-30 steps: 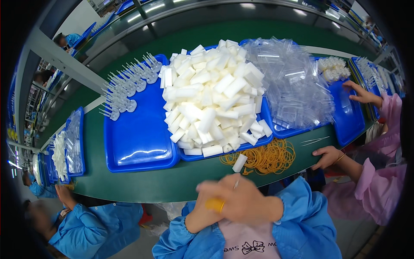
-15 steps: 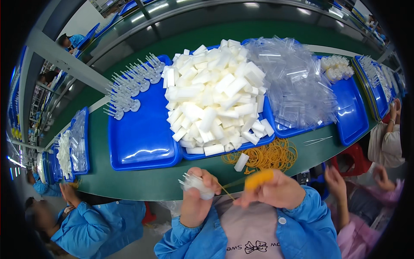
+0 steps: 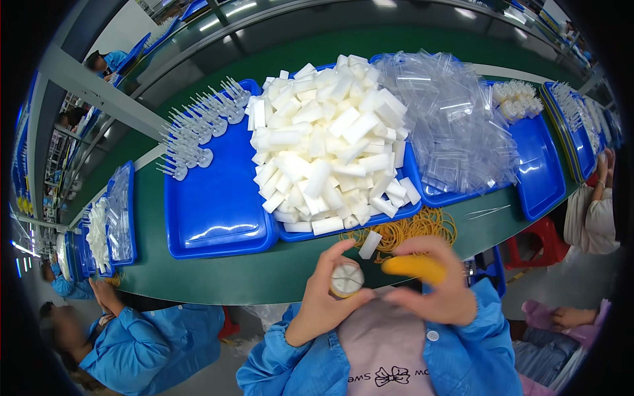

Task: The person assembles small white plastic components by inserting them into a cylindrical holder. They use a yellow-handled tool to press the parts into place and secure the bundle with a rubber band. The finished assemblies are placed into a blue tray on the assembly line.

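In front of my chest, my left hand [image 3: 328, 295] grips a round white bundle [image 3: 347, 278] between thumb and fingers. The bundle's flat end, split into wedge-like parts, faces up, and a yellowish edge shows around its lower side. To the right, my right hand [image 3: 439, 287] is apart from the bundle, its thumb and fingers spread and slightly blurred. A yellow finger cot [image 3: 415, 268] covers one of its fingers. Just beyond my hands lie a heap of tan rubber bands [image 3: 429, 231] and one loose white foam block [image 3: 370, 245].
A blue tray [image 3: 221, 224] holds rows of pronged, translucent pieces [image 3: 211, 122] at its far side. Beside it are piles of white foam blocks [image 3: 323, 145] and transparent plastic sleeves [image 3: 456, 125]. Tweezers [image 3: 487, 212] lie at the right. Other people sit on both sides.
My right hand has come away from the bundle; the band stretched between my hands no longer shows. The bundle has turned, its prongs now out of sight and its flat end up.
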{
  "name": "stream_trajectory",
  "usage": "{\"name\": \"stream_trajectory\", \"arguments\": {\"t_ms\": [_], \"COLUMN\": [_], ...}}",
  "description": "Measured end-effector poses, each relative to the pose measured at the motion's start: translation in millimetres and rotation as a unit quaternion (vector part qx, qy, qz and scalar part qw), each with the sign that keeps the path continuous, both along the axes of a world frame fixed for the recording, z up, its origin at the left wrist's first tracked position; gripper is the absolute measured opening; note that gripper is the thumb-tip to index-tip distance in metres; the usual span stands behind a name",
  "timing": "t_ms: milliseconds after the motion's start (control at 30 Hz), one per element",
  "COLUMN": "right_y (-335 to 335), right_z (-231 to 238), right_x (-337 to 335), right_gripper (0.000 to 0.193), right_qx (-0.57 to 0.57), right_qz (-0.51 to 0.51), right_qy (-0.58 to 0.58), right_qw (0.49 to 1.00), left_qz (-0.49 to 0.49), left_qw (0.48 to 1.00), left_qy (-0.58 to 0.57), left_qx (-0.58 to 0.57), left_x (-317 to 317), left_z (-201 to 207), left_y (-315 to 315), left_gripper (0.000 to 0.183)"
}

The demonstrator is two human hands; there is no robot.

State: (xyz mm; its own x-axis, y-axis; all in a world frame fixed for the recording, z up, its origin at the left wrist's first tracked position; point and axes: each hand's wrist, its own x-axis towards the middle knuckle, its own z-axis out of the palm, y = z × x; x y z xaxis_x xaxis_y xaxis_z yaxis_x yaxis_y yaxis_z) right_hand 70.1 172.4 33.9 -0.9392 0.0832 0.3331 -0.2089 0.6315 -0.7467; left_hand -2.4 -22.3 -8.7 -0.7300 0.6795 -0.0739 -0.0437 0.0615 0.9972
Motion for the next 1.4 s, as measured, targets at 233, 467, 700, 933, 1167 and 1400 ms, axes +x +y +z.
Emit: {"name": "stream_trajectory", "arguments": {"t_ms": [233,467,700,933,1167,1400], "right_y": [120,145,117,124,60,26], "right_z": [-29,-75,-68,-55,-5,-12], "right_x": [41,71,80,67,40,-5], "right_gripper": [0.013,0.018,0.010,0.012,0.011,0.014], "right_qx": [0.123,0.235,-0.075,0.014,-0.368,-0.394], "right_qz": [-0.266,-0.291,-0.439,-0.322,-0.173,0.026], "right_qy": [-0.054,0.001,0.120,-0.050,-0.013,-0.101], "right_qw": [0.955,0.927,0.887,0.945,0.913,0.913], "left_qz": [-0.037,-0.041,-0.046,-0.083,-0.083,-0.090], "left_qw": [0.915,0.895,0.884,0.885,0.957,0.975], "left_qy": [-0.331,-0.369,-0.393,-0.399,-0.262,-0.196], "left_qx": [0.229,0.246,0.249,0.224,0.097,0.060], "left_x": [-6,-2,-1,-1,9,11], "left_z": [3,-8,-5,1,4,0], "left_y": [-4,0,3,11,14,16], "left_gripper": [0.066,0.063,0.069,0.066,0.061,0.059]}}
